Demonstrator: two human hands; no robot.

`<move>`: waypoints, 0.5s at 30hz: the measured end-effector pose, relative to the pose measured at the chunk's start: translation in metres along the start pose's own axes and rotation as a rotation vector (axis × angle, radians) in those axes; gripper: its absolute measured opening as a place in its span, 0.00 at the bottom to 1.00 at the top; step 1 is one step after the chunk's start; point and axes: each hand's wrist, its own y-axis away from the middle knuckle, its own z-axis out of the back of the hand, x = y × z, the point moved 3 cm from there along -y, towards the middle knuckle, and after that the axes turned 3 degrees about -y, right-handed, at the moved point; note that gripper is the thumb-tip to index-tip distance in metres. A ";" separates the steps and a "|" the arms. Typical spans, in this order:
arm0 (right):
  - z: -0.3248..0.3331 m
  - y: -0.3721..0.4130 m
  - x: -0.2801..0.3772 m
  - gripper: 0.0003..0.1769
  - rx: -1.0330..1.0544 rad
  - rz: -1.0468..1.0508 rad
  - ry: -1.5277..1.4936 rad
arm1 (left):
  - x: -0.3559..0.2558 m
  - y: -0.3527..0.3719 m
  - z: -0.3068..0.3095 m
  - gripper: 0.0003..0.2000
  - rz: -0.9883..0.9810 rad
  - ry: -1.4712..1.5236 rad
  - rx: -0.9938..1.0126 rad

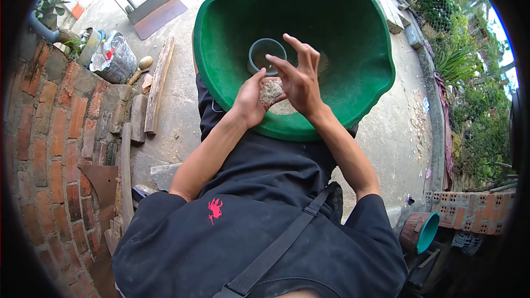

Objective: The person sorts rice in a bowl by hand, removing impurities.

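A big green basin (353,49) rests against my lap, its inside facing me. Cupped over its near part, my left hand (252,101) holds a small heap of pale grainy material (270,92). Just to the right, my right hand (301,80) is raised with its fingers apart and slightly bent, its lower edge near the heap. Beyond both hands, a small round clear container (267,54) sits inside the basin. More of the pale grains (283,107) lie on the basin's near inner side, partly hidden by my hands.
A brick wall (58,149) runs along the left, with wooden planks (160,85) and a dirty bucket (117,60) beside it. A hand truck (157,14) stands at the upper left. Plants and a low kerb line the right; a green-lined pot (428,233) lies at the lower right.
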 end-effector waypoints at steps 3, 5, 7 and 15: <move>-0.013 0.009 -0.004 0.13 0.170 -0.178 -0.131 | 0.003 -0.003 0.004 0.20 0.000 0.009 -0.011; -0.005 0.012 -0.004 0.12 0.233 -0.156 -0.151 | 0.003 -0.003 0.006 0.20 -0.014 0.017 -0.020; -0.001 0.016 -0.005 0.10 0.328 -0.132 -0.167 | 0.002 -0.002 0.004 0.19 0.032 0.039 -0.006; -0.007 0.019 0.000 0.09 0.436 -0.093 -0.159 | 0.003 -0.002 0.005 0.17 -0.002 0.034 -0.053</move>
